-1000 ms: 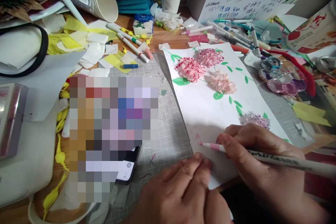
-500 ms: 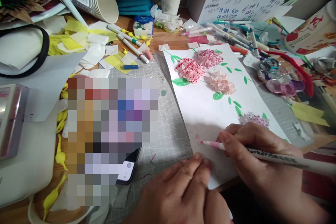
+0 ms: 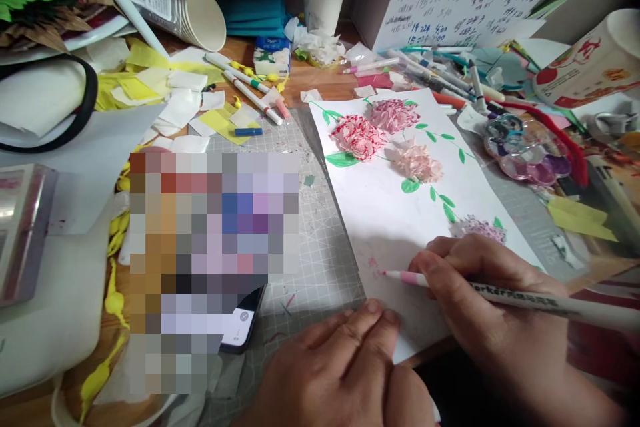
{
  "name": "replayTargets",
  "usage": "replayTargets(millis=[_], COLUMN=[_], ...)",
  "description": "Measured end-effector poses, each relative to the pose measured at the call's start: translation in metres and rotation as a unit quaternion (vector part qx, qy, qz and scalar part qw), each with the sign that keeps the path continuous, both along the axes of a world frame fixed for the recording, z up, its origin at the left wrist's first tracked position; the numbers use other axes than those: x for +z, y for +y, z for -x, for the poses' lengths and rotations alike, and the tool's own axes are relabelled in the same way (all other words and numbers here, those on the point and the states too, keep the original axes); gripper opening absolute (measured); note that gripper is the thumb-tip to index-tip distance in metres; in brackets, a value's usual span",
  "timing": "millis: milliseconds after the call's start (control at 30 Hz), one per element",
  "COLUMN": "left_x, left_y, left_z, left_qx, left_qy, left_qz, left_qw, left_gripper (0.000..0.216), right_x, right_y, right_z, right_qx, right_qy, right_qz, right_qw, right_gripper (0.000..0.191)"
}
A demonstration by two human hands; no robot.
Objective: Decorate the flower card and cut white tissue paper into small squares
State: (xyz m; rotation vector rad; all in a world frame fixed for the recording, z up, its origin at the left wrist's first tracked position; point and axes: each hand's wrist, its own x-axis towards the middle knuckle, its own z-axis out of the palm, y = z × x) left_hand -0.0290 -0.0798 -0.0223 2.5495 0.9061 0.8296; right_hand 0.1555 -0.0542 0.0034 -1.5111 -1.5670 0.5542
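Observation:
A white sheet [image 3: 390, 213] with several tissue-paper flowers [image 3: 357, 137] and drawn green leaves lies on a grey cutting mat [image 3: 320, 240]. My right hand [image 3: 480, 293] is closed round a pink marker [image 3: 525, 300]. Its tip touches the sheet near a small pink mark at the lower left. My left hand [image 3: 345, 367] lies flat, fingers together, pressing the sheet's bottom edge against the mat.
A phone [image 3: 240, 327] lies left of my left hand. Markers [image 3: 255, 90], yellow and white paper scraps [image 3: 170, 90] and a stack of paper cups [image 3: 200, 17] crowd the back left. A paint palette [image 3: 530, 153], more pens [image 3: 450, 73] and a handwritten note [image 3: 450, 13] sit at the right.
The view has shifted slightly. The marker tip stays at the same spot on the sheet and both hands keep their places.

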Motion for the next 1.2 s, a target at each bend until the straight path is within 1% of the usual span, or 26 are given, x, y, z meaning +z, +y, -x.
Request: replayTargets(millis=[100, 233, 367, 567, 867, 1100, 1200], left_x=[0.001, 0.004, 0.005, 0.005, 0.006, 0.005, 0.004], left_y=[0.000, 0.003, 0.004, 0.004, 0.003, 0.003, 0.003], left_z=[0.000, 0.002, 0.001, -0.001, -0.003, 0.001, 0.001], left_qx=[0.002, -0.024, -0.014, -0.023, 0.003, -0.015, -0.012], left_qy=[0.002, 0.012, 0.007, 0.015, 0.017, 0.022, 0.024], left_qz=[-0.005, 0.002, -0.014, -0.044, -0.037, -0.032, -0.028], left_qw=[1.000, 1.000, 1.000, 0.999, 0.999, 0.999, 0.999], left_gripper=[0.023, 0.023, 0.022, 0.024, 0.025, 0.028, 0.030], right_x=[-0.002, -0.001, 0.003, 0.003, 0.000, 0.002, 0.001], right_y=[0.001, 0.002, -0.002, -0.011, -0.010, -0.010, -0.010], right_z=[0.000, 0.003, 0.002, -0.002, -0.002, 0.002, 0.002], right_qx=[0.001, 0.004, -0.009, 0.034, 0.042, 0.044, 0.025], right_qy=[0.006, 0.005, 0.016, -0.012, -0.034, -0.051, -0.061], right_qz=[-0.008, -0.008, -0.005, 0.004, -0.005, -0.012, -0.005], right_qw=[1.000, 1.000, 1.000, 0.999, 0.999, 0.998, 0.998], right_gripper=[0.025, 0.026, 0.025, 0.020, 0.022, 0.022, 0.022])
